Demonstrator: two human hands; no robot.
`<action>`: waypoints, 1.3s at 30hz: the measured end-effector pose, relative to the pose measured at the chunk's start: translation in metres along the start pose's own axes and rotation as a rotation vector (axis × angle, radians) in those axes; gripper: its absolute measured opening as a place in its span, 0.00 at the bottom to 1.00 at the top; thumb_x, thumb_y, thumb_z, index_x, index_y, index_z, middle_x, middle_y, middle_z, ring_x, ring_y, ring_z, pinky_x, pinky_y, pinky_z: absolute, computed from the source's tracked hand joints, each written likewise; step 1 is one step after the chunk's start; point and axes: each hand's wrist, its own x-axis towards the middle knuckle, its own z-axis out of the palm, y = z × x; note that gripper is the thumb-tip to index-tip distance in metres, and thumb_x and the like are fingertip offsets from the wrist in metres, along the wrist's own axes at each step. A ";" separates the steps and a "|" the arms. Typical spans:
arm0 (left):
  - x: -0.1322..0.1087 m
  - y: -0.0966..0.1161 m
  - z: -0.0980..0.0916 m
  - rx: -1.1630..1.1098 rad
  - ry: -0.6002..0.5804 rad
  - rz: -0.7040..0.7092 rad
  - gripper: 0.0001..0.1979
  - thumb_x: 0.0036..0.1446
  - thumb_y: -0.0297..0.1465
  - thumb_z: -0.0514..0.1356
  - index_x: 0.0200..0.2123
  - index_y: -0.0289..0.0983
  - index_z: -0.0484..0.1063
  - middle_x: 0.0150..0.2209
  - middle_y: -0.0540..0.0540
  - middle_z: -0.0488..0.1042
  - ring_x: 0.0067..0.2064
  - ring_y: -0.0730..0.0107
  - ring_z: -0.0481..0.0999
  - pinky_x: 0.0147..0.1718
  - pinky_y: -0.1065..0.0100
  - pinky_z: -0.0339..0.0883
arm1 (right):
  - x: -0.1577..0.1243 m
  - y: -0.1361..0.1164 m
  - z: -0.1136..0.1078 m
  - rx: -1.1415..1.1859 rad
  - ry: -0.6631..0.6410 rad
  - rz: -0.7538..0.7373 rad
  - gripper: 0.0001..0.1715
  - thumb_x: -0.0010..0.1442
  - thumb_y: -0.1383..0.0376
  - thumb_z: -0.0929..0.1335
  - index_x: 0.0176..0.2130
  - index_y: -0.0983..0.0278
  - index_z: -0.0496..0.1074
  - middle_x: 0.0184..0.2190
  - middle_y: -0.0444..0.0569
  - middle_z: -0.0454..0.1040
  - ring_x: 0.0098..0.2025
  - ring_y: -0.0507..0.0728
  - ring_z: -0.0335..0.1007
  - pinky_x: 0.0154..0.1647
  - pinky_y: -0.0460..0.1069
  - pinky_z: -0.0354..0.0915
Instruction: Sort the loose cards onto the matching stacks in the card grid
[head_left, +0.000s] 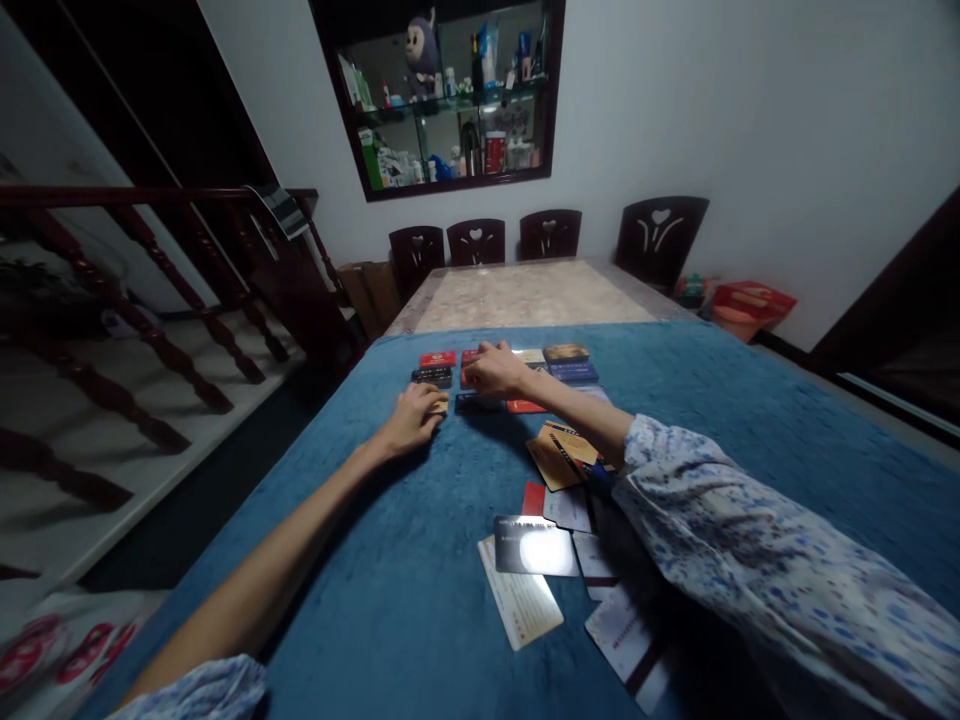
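Cards lie in rows on the blue cloth (360,560). At the left end of the nearest row, my left hand (412,418) has its bent fingers and thumb closed about a yellowish card (439,406), partly covered. My right hand (495,368) is over the middle of the rows, fingers curled down by a red card; its fingertips are partly hidden. Around the hands are a red card (438,359), a black card (432,377), a dark card (478,404), an orange-red card (526,407) and a blue card (574,372). Under my right forearm, gold cards (555,462) overlap.
Nearer me, a loose pile holds a shiny grey card (517,548), a cream card (521,595) and a white card (626,630). Beyond the cloth is the bare stone tabletop (525,292). Several dark chairs (550,234) stand behind it; a railing (172,270) is at left.
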 end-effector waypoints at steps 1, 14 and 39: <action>-0.002 0.003 0.002 -0.008 0.009 0.017 0.15 0.59 0.28 0.58 0.49 0.37 0.73 0.51 0.40 0.71 0.54 0.56 0.67 0.55 0.52 0.62 | -0.004 -0.001 0.001 -0.002 0.009 -0.002 0.15 0.63 0.64 0.63 0.42 0.62 0.78 0.46 0.57 0.78 0.53 0.66 0.58 0.48 0.57 0.52; -0.033 0.046 0.014 -0.104 0.045 0.141 0.10 0.59 0.25 0.58 0.44 0.37 0.73 0.48 0.41 0.71 0.53 0.57 0.68 0.56 0.50 0.61 | -0.070 -0.008 0.013 0.027 0.040 -0.035 0.12 0.63 0.67 0.64 0.37 0.62 0.78 0.41 0.55 0.79 0.50 0.63 0.60 0.43 0.54 0.49; -0.080 0.138 0.018 -0.227 -0.190 0.131 0.15 0.61 0.27 0.58 0.51 0.40 0.69 0.54 0.42 0.69 0.54 0.56 0.65 0.52 0.52 0.57 | -0.131 -0.034 0.036 0.201 0.112 -0.133 0.11 0.63 0.67 0.66 0.42 0.61 0.78 0.40 0.52 0.79 0.49 0.62 0.60 0.47 0.56 0.50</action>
